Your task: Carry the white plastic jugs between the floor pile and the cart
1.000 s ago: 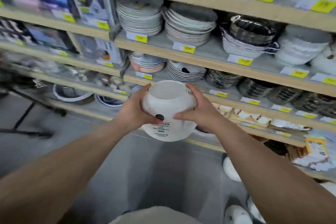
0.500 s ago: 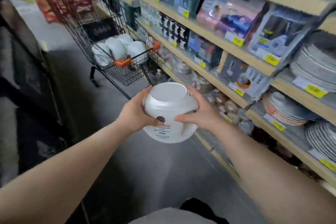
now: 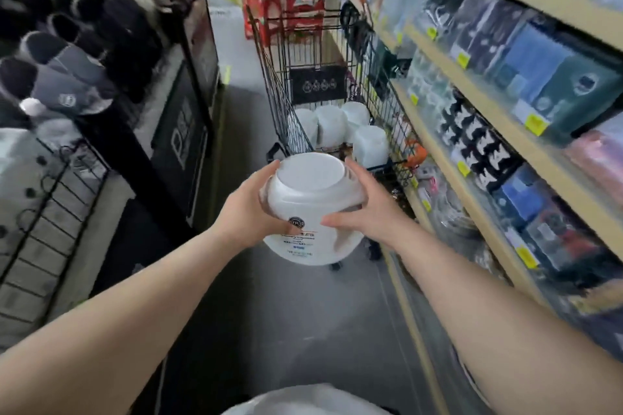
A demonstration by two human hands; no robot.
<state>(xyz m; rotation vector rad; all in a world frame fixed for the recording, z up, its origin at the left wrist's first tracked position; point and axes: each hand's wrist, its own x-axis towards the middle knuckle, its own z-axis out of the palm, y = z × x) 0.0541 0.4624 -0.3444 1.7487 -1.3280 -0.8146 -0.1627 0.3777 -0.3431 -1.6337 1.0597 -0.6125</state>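
Observation:
A white bowl (image 3: 312, 199) with a printed label on its side is held upside down in front of me, its flat base facing up. My left hand (image 3: 251, 209) grips its left side with the thumb across the label. My right hand (image 3: 364, 212) grips its right side, thumb toward the label. Just beyond the bowl stands a wire shopping cart (image 3: 286, 101) holding several white bowls (image 3: 332, 130) like it.
Wooden shelves (image 3: 478, 104) of boxed goods with yellow price tags run along the right. On the left are a rack of grey slippers (image 3: 64, 77) and a dark display stand (image 3: 182, 131). The grey aisle floor (image 3: 279, 313) lies between them.
My view has swung left from the shelves of plates to face down the aisle. The cart has come to lie straight ahead and closer. Both hands keep the same hold on the bowl.

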